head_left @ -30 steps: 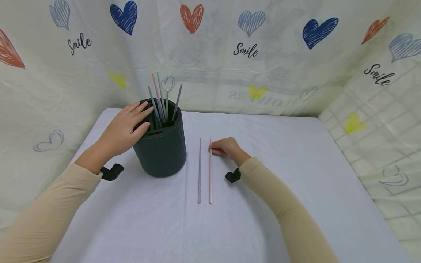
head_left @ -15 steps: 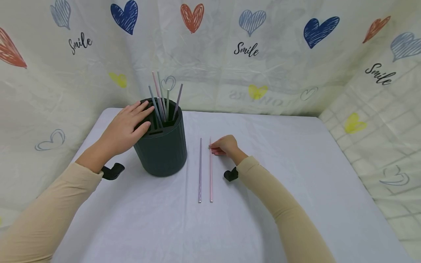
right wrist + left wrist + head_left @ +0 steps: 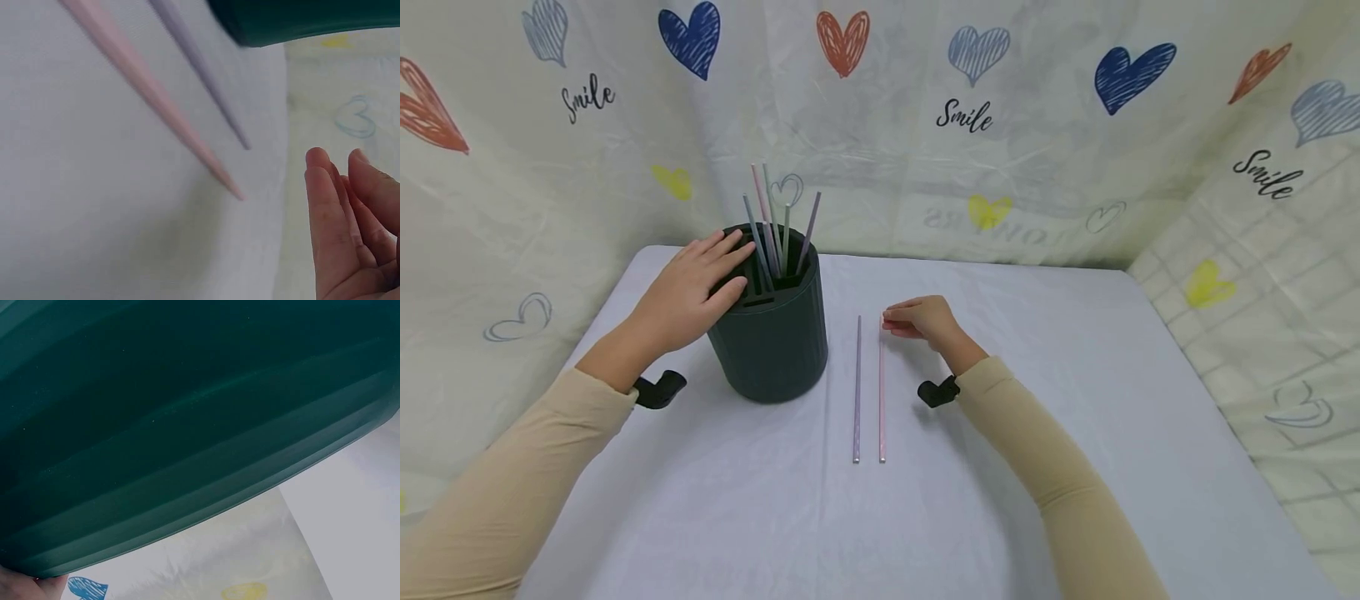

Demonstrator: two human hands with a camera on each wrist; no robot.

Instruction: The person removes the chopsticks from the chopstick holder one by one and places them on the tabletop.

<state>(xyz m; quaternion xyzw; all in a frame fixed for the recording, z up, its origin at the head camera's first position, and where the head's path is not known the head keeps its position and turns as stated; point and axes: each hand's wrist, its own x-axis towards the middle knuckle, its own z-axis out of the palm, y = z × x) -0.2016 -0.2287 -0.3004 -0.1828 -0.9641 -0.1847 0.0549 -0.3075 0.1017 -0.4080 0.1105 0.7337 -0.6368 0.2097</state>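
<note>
My left hand (image 3: 685, 292) rests spread over the left side of the top of a dark green, ribbed utensil holder (image 3: 771, 354). In the left wrist view the holder's wall (image 3: 187, 437) fills most of the picture. On the white cloth lie a purple chopstick (image 3: 857, 392) and, to its right, a pink chopstick (image 3: 882, 400), nearly parallel. Just above the pink one's far end is my right hand (image 3: 927, 320). The right wrist view shows its fingers (image 3: 328, 219) extended, with nothing between them and the thumb, apart from the pink chopstick's thin tip.
Several pastel chopsticks (image 3: 758, 242) stand in the holder's right compartment and lean different ways. A white cloth (image 3: 1037, 375) covers the table. Behind it hangs a curtain (image 3: 880, 167) printed with hearts.
My right hand has let go of the pink chopstick and moved slightly up and away from it. Both chopsticks stay on the cloth. The left hand keeps its place on the holder.
</note>
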